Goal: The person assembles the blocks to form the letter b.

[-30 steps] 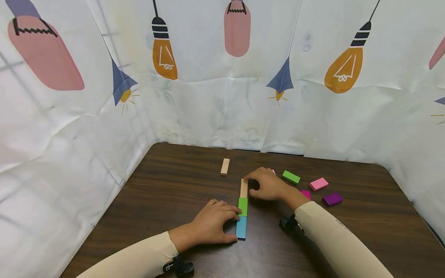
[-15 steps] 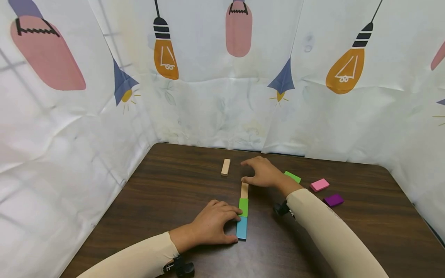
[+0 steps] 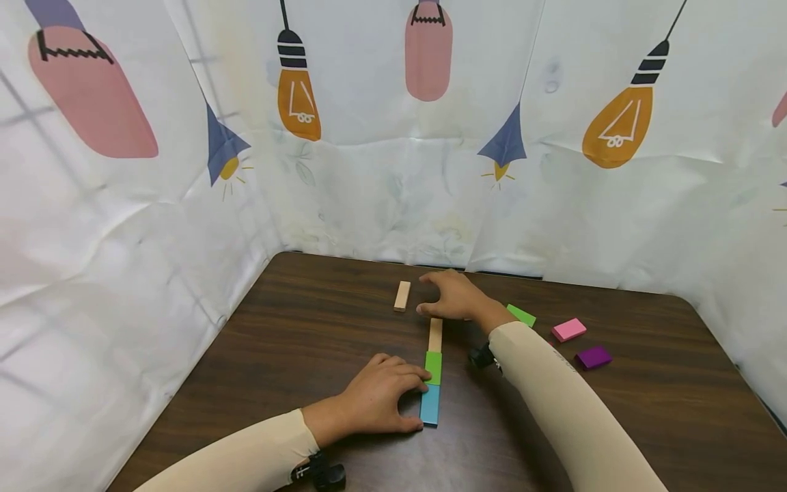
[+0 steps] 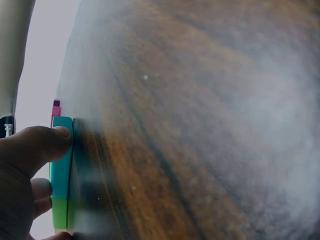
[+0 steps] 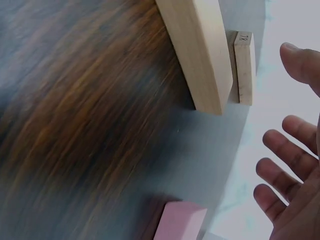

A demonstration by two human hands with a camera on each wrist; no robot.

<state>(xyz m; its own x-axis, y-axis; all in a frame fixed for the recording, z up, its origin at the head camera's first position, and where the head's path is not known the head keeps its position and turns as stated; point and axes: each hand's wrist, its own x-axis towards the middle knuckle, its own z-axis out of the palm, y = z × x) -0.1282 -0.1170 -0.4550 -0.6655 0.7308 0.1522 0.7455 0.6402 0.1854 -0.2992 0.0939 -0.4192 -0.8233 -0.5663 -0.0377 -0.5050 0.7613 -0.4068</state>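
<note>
A straight row on the dark table has a blue block [image 3: 430, 404] nearest, a green block [image 3: 433, 367] behind it and a plain wooden block [image 3: 435, 335] at the far end. My left hand [image 3: 378, 396] lies along the left of this row. Its thumb [image 4: 55, 142] touches the blue block in the left wrist view, and fingertips rest by the blue-green join. Above the row's far end, my right hand [image 3: 455, 297] is spread with nothing in it. Left of its fingertips lies a separate wooden block [image 3: 402, 296], whose end bears a small mark in the right wrist view.
To the right on the table lie another green block [image 3: 521, 315], a pink block [image 3: 568, 330] and a purple block [image 3: 594, 357]. My right forearm passes over part of that group. A white printed curtain [image 3: 381, 198] hangs along the table's back and left edges.
My right hand has lifted off the row's wooden block and moved left and away, toward the separate wooden block. My left hand has stayed at the row.
</note>
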